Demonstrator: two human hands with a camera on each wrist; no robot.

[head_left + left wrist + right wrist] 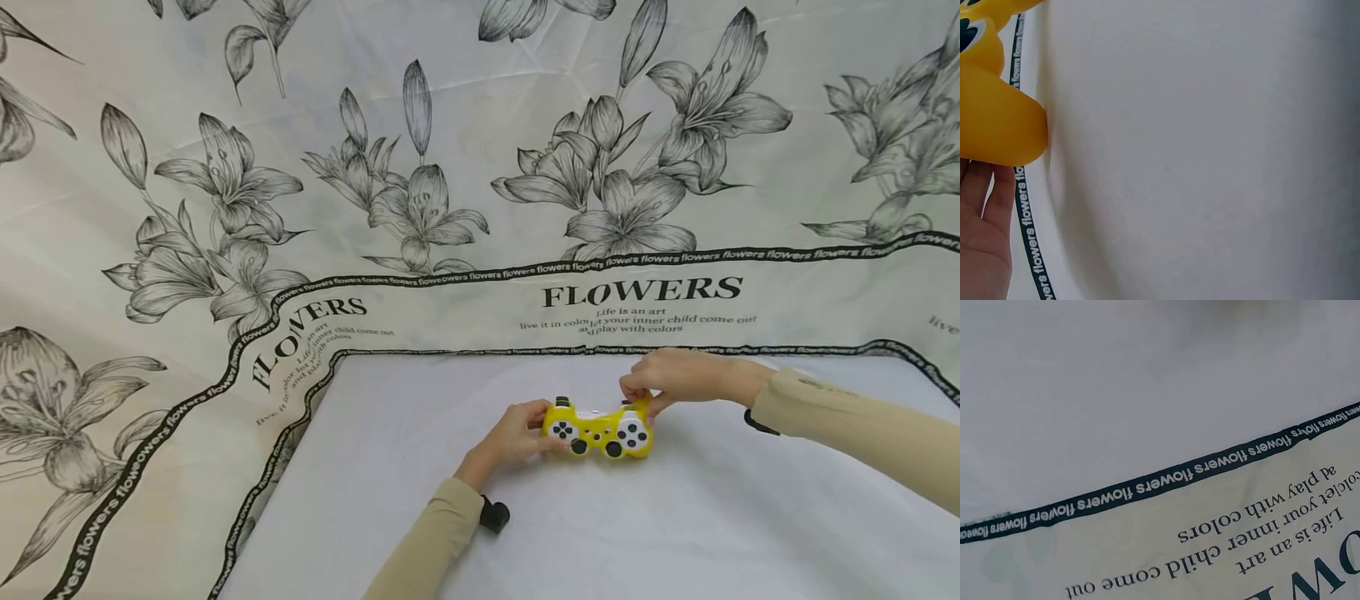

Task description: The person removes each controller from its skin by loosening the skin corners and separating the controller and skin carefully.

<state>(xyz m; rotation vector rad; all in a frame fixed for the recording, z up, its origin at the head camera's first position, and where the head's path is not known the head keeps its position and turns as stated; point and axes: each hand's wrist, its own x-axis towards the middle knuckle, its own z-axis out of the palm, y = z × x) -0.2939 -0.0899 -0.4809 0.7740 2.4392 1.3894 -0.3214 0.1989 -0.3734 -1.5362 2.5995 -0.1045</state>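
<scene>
Holds a yellow game controller [600, 423] in both hands, between four and five o'clock from the middle of the head view, with the button side toward the head camera. Carries four dark buttons each at nine and three o'clock, plus two black thumbsticks [613, 450] at seven and five o'clock along the near edge. Cannot tell for sure: resting on the white table [675, 525] or raised just above. Grips the nine o'clock end with the left hand [513, 433], thumb on the front, fingers round the far side. Appears in the left wrist view at nine o'clock as a rounded yellow handle, with fingers reaching up to the underside from eight o'clock. Pinches the two o'clock corner with the right hand [678, 377], fingers bent at the top edge, thumb by the outer side. Wears tan sleeves [847, 433], entering from eight and three o'clock of the controller, with a black object [493, 514] at the left cuff. Beyond, from nine round to three o'clock, a pale curtain [465, 100] with lily drawings, black lettered borders [495, 273] and, between twelve and one o'clock, the printed word "FLOWERS" [641, 292]
</scene>
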